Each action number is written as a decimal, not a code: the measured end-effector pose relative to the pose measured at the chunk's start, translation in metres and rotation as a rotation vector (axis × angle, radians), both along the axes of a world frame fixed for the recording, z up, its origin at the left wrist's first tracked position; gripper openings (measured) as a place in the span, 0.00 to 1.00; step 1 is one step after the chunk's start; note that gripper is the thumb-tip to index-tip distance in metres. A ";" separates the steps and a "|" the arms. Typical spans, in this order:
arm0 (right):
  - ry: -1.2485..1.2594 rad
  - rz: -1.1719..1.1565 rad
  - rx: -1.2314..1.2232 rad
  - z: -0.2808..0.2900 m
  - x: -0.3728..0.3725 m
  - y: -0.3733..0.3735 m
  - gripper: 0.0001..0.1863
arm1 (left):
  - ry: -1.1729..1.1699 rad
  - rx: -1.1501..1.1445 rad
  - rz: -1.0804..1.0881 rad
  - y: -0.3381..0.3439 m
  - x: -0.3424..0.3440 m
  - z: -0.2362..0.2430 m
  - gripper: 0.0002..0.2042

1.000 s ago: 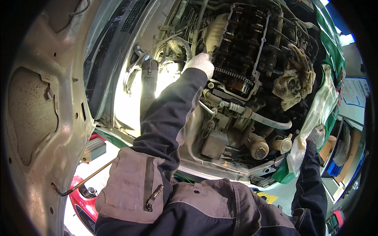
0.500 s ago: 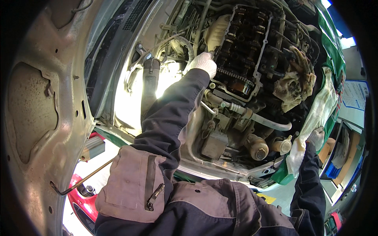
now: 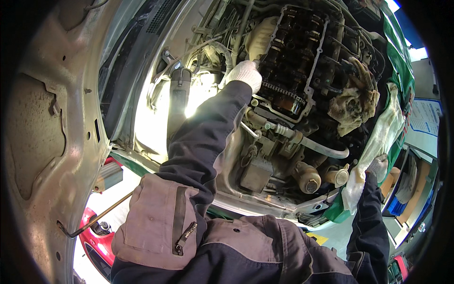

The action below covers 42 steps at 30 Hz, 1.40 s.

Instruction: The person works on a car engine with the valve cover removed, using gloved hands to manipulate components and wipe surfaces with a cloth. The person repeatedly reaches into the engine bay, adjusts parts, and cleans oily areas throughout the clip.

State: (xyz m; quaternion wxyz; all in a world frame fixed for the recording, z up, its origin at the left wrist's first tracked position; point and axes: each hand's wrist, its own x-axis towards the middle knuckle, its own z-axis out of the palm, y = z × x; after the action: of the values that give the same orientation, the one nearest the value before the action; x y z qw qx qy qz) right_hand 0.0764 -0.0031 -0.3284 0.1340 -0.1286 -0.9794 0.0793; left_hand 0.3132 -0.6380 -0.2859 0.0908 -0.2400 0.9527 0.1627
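An opened car engine point(image 3: 288, 61) lies in front of me, its dark, oily top uncovered and a timing chain point(image 3: 283, 91) showing at the near end. My left hand point(image 3: 245, 75), in a whitish knitted glove, is closed at the left rim of this opening. What its fingers hold, if anything, is too small to make out. Far to the right, my right hand point(image 3: 377, 166) in a greyish glove rests against the white cloth point(image 3: 376, 137) and the green cover point(image 3: 398, 52) along the car's edge. Its fingers are hard to make out.
A stained rag point(image 3: 353, 106) lies on the engine's right side. A bright light shines beside a dark cylindrical part point(image 3: 179, 90) at left. The raised hood point(image 3: 47, 123) fills the left edge, with a prop rod point(image 3: 101, 215) at it. Shelving point(image 3: 411, 184) stands at right.
The view has shifted very slightly. My left hand has turned a little at the engine's rim; my right hand stays by the cloth.
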 end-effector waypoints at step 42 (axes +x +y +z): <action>-0.009 0.006 0.017 0.005 0.003 -0.003 0.31 | -0.037 0.151 0.199 0.009 -0.012 0.027 0.18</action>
State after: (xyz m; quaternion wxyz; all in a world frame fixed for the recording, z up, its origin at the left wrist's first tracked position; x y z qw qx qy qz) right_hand 0.0794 -0.0056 -0.3234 0.1303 -0.1248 -0.9810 0.0708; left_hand 0.3013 -0.6289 -0.2588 0.1097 -0.3287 0.9074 0.2377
